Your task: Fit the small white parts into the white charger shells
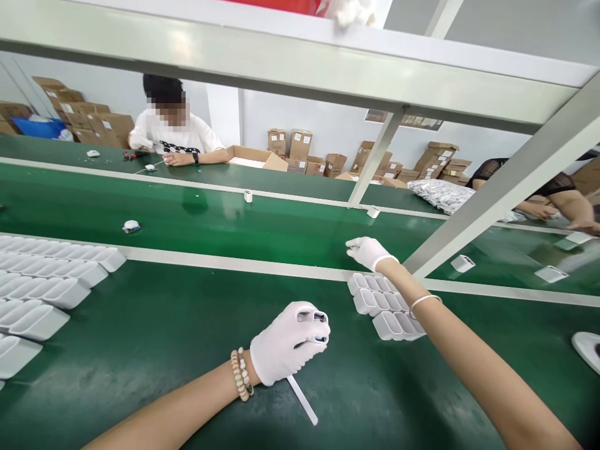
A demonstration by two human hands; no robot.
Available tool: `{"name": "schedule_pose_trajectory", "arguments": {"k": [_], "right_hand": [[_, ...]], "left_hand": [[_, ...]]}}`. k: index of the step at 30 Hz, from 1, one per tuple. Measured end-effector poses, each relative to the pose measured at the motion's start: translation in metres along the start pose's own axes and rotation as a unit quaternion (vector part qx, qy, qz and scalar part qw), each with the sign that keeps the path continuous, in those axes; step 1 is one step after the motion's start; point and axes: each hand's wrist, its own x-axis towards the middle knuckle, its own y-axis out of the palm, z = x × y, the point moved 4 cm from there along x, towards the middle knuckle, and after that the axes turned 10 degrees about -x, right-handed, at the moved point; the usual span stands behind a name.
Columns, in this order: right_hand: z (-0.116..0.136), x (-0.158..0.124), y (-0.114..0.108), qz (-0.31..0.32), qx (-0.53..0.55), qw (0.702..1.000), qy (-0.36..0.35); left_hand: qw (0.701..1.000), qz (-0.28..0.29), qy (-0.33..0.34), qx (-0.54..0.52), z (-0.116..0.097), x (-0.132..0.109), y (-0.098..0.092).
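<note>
My left hand (pixel 290 340), in a white glove, is closed around a small white plastic housing (pixel 321 317) above the green bench (pixel 197 350). Dark and blue parts show at the housing's open end; the fingers cover most of it. A flat white plastic strip (pixel 302 401) lies just below that hand, its upper end hidden. My right hand (pixel 369 252), also gloved, reaches over the green belt (pixel 290 231). Its fingers point left, slightly apart, and nothing shows between them. Beneath the right wrist stand short rows of open white housings (pixel 387 306).
Many white housings (pixel 51 281) stand in rows at left. On the belt sit a white-and-blue part (pixel 132 226) and white housings (pixel 463 263). A slanted metal post (pixel 506 175) rises beside my right arm. A person (pixel 178 134) sits opposite; another's arms (pixel 557 194) show at right.
</note>
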Motion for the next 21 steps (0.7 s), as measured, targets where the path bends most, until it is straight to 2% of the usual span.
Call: {"name": "schedule_pose_trajectory", "arguments": {"k": [3, 6, 9, 13, 18, 21], "right_hand": [[0.037, -0.035, 0.005, 0.047, 0.031, 0.993, -0.104], [0.073, -0.08, 0.021, 0.092, 0.056, 0.973, -0.205], [0.088, -0.11, 0.034, 0.106, 0.076, 0.959, -0.253], [0.083, -0.122, 0.029, 0.082, 0.13, 0.952, -0.265], [0.094, -0.128, 0.015, 0.067, 0.232, 0.924, -0.298], [0.099, -0.115, 0.012, 0.052, 0.246, 0.927, -0.28]], "left_hand": [[0.997, -0.051, -0.006, -0.06, 0.012, -0.005, 0.0], [0.986, -0.105, -0.027, -0.124, 0.024, -0.008, 0.0], [0.98, -0.124, -0.032, -0.153, 0.029, -0.008, 0.001], [0.977, -0.148, -0.032, -0.152, 0.027, -0.004, 0.001], [0.973, -0.149, -0.103, -0.145, 0.036, -0.001, 0.002], [0.96, -0.178, -0.14, -0.166, 0.046, 0.0, 0.0]]}}
